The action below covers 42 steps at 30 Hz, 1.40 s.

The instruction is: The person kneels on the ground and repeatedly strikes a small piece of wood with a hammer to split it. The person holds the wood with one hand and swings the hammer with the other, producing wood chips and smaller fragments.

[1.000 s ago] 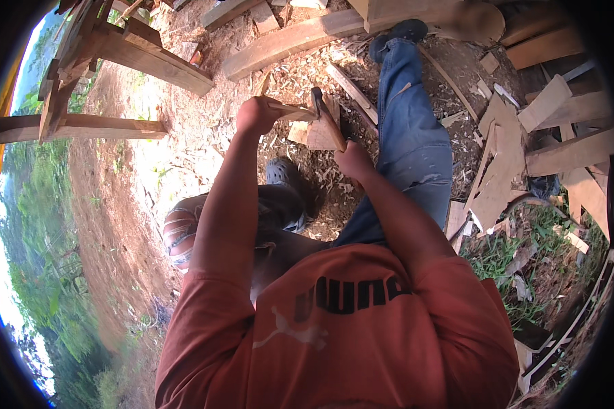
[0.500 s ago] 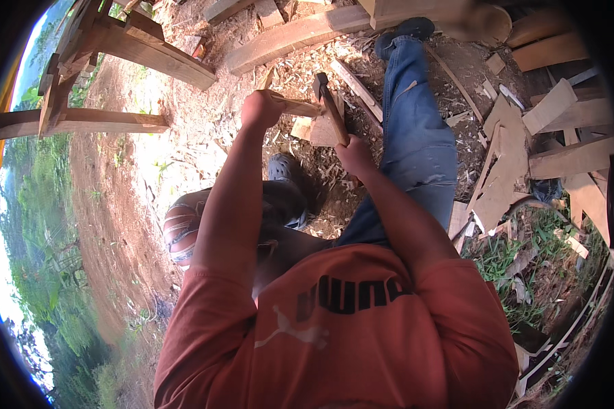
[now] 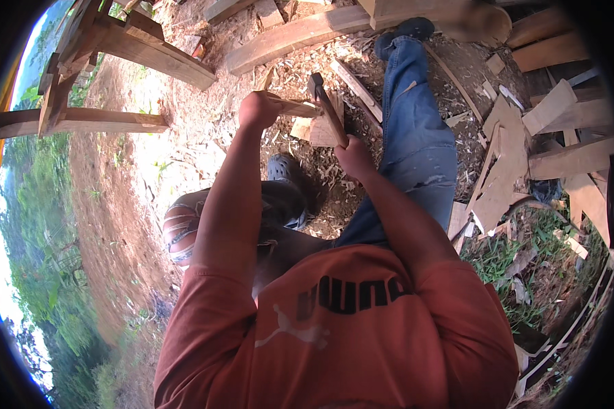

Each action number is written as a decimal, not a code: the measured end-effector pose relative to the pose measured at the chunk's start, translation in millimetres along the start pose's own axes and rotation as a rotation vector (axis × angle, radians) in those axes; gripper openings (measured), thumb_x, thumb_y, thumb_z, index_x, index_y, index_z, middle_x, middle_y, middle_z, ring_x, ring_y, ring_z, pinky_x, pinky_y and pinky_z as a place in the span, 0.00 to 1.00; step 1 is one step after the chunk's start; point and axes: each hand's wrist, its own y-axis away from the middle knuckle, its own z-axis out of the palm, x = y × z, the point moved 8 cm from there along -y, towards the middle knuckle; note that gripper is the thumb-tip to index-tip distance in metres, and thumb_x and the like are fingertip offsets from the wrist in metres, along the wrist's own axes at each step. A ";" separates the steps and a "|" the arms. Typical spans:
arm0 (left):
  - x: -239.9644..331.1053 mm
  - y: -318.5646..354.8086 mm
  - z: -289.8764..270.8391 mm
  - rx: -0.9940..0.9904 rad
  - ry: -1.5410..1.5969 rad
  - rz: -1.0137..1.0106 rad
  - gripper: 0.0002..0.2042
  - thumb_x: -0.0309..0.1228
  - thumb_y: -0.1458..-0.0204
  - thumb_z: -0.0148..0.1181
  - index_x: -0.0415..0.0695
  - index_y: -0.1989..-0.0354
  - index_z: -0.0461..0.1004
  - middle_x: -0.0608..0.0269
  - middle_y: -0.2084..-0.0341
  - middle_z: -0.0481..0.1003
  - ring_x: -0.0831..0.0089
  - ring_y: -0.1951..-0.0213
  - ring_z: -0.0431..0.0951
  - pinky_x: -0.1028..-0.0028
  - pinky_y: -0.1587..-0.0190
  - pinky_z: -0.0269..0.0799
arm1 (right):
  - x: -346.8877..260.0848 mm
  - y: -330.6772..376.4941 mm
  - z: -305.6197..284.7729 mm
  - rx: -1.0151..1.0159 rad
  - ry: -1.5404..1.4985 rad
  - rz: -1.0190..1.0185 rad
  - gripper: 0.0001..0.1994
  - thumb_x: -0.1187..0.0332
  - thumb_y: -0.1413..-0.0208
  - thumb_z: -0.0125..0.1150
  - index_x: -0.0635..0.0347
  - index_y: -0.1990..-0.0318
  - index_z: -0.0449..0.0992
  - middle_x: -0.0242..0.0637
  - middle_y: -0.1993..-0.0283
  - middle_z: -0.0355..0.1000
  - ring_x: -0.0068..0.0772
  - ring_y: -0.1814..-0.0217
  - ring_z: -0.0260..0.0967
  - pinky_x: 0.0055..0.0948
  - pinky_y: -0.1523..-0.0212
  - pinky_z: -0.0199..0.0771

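My left hand (image 3: 259, 109) is closed around a thin wooden stick (image 3: 297, 108) that points right, over a pale wood block (image 3: 322, 131) on the ground. My right hand (image 3: 353, 155) grips the wooden handle of a small hatchet (image 3: 327, 112). Its dark head (image 3: 315, 84) is raised just above the stick and the block. Both arms reach forward from my orange shirt. My right leg in blue jeans (image 3: 416, 136) stretches out beside the block, and a dark shoe (image 3: 286, 178) rests just below it.
Wood chips and shavings (image 3: 300, 65) cover the dirt around the block. Long beams (image 3: 300, 33) lie at the far side, a timber frame (image 3: 102, 119) stands at the left, and offcut boards (image 3: 518, 150) are piled at the right. Grass (image 3: 512, 252) grows at the lower right.
The hatchet head has risen a little above the stick and block. My left hand with the stick has shifted slightly upward.
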 end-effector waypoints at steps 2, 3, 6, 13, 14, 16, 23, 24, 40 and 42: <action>-3.4 3.3 4.1 0.000 -0.022 -0.019 0.21 0.49 0.48 0.77 0.48 0.53 0.90 0.48 0.57 0.88 0.52 0.52 0.89 0.57 0.46 0.84 | -42.1 8.6 -29.3 0.073 -0.132 -0.121 0.23 0.57 0.37 0.66 0.65 0.42 0.82 0.56 0.58 0.84 0.63 0.53 0.84 0.54 0.49 0.82; 0.9 -0.6 2.4 -0.006 -0.029 -0.015 0.21 0.50 0.48 0.78 0.48 0.53 0.90 0.48 0.57 0.88 0.51 0.52 0.89 0.57 0.46 0.84 | -56.4 6.9 -41.4 0.119 -0.202 -0.183 0.22 0.57 0.37 0.66 0.65 0.42 0.82 0.57 0.59 0.84 0.64 0.54 0.83 0.54 0.50 0.82; 6.2 5.0 1.8 -0.004 -0.037 -0.026 0.22 0.51 0.48 0.78 0.47 0.53 0.89 0.48 0.56 0.88 0.51 0.52 0.89 0.56 0.45 0.83 | -45.6 9.4 -37.1 0.170 -0.200 -0.225 0.22 0.58 0.37 0.66 0.66 0.44 0.81 0.58 0.60 0.83 0.65 0.55 0.83 0.55 0.52 0.82; 7.1 1.9 -0.5 -0.018 -0.036 -0.014 0.19 0.48 0.46 0.77 0.49 0.52 0.89 0.49 0.55 0.88 0.54 0.50 0.89 0.56 0.43 0.83 | 17.8 -5.9 9.5 -0.009 0.169 0.003 0.24 0.57 0.38 0.66 0.68 0.43 0.81 0.58 0.57 0.84 0.59 0.52 0.85 0.53 0.48 0.83; 7.0 2.7 1.8 -0.027 -0.023 -0.017 0.19 0.48 0.46 0.76 0.48 0.52 0.89 0.49 0.55 0.88 0.53 0.49 0.89 0.56 0.43 0.83 | 10.6 -6.0 4.9 0.027 0.063 -0.025 0.24 0.57 0.38 0.66 0.68 0.44 0.82 0.58 0.57 0.84 0.59 0.52 0.85 0.53 0.48 0.83; 8.8 4.5 -0.3 -0.026 -0.030 -0.033 0.19 0.47 0.46 0.76 0.48 0.52 0.89 0.48 0.55 0.88 0.53 0.49 0.89 0.56 0.43 0.83 | -17.3 -2.1 -14.3 0.092 -0.142 -0.085 0.23 0.57 0.38 0.66 0.69 0.45 0.82 0.58 0.57 0.84 0.58 0.52 0.85 0.53 0.49 0.83; 12.8 1.0 -0.4 -0.006 -0.092 -0.005 0.19 0.47 0.45 0.75 0.47 0.52 0.89 0.47 0.55 0.88 0.51 0.50 0.89 0.57 0.44 0.84 | -3.2 -5.8 -9.6 0.118 0.033 -0.103 0.20 0.56 0.37 0.68 0.67 0.52 0.82 0.55 0.64 0.84 0.57 0.59 0.86 0.53 0.56 0.83; 13.1 0.5 0.0 -0.013 -0.091 -0.006 0.19 0.47 0.45 0.75 0.47 0.51 0.89 0.47 0.55 0.88 0.52 0.50 0.89 0.57 0.44 0.84 | 17.2 -7.1 2.0 0.072 0.109 -0.046 0.20 0.56 0.37 0.68 0.67 0.52 0.83 0.56 0.63 0.84 0.57 0.58 0.86 0.54 0.55 0.83; 0.0 -3.2 2.3 -0.019 -0.023 -0.033 0.20 0.48 0.46 0.76 0.47 0.53 0.90 0.48 0.55 0.88 0.51 0.50 0.89 0.57 0.44 0.83 | 25.3 -7.7 9.2 -0.001 0.180 -0.004 0.20 0.57 0.38 0.66 0.65 0.47 0.82 0.54 0.61 0.85 0.57 0.56 0.86 0.51 0.53 0.85; -3.7 -3.2 3.3 -0.024 -0.015 -0.009 0.20 0.48 0.46 0.76 0.48 0.52 0.89 0.49 0.55 0.88 0.50 0.50 0.89 0.56 0.44 0.83 | 32.2 -8.0 13.9 -0.048 0.199 0.079 0.20 0.58 0.38 0.66 0.67 0.49 0.82 0.53 0.63 0.85 0.57 0.58 0.86 0.50 0.54 0.85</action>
